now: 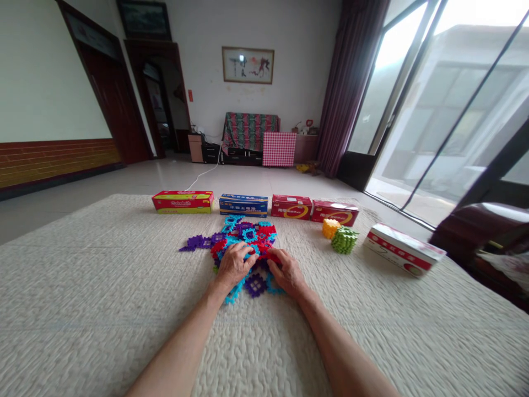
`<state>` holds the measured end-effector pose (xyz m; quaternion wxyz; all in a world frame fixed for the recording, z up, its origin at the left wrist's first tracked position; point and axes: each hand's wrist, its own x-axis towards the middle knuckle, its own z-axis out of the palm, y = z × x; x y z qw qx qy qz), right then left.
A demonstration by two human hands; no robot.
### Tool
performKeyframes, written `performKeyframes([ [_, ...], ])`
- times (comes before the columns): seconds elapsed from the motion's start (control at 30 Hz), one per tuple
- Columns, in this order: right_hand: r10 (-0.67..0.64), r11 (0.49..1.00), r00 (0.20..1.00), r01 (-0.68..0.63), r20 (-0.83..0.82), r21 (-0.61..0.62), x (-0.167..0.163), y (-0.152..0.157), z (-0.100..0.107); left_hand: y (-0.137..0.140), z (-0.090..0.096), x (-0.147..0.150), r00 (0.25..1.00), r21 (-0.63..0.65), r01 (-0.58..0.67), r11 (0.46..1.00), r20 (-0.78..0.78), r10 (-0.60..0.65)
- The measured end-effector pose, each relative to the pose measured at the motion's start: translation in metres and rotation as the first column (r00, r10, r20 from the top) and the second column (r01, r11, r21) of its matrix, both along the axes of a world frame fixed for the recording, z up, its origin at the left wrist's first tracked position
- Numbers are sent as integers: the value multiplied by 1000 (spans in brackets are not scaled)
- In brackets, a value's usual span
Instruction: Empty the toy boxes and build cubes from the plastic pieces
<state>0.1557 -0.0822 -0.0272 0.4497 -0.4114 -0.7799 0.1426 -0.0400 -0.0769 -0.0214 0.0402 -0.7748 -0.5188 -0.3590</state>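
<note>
A loose heap of square, toothed interlocking plastic pieces in light blue, purple and red lies in front of me. My left hand rests over its near left side, fingers curled down onto light blue and red pieces; what sits under the fingertips is hidden. On the right, my right hand has its thumb and fingers bent around a red toothed piece at the heap's edge. A purple piece lies flat between the two wrists. Purple pieces trail off to the left.
Behind the heap stand a red and green box, a blue box and two red boxes. To the right are an orange stack, a green stack and a white and red box, all on a quilted cover.
</note>
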Motion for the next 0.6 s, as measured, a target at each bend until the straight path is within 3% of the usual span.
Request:
performKeyframes([
  [0.17, -5, 1000, 1000, 5, -1, 3, -1, -2, 2, 0, -2, 0, 1000, 7, -9, 1000, -8, 9],
  [0.33, -25, 1000, 994, 26, -104, 12, -1, -5, 7, -1, 1, 1, 994, 22, -56, 998, 99, 54],
  [0.47, -142, 990, 971, 143, -195, -7, 8, 3, 8, 4, 4, -7, 974, 64, -108, 992, 206, 93],
  [0.6, -336, 942, 919, 331, -204, -57, 29, 23, 1, 14, 4, -32, 926, 40, -216, 976, 324, 192],
])
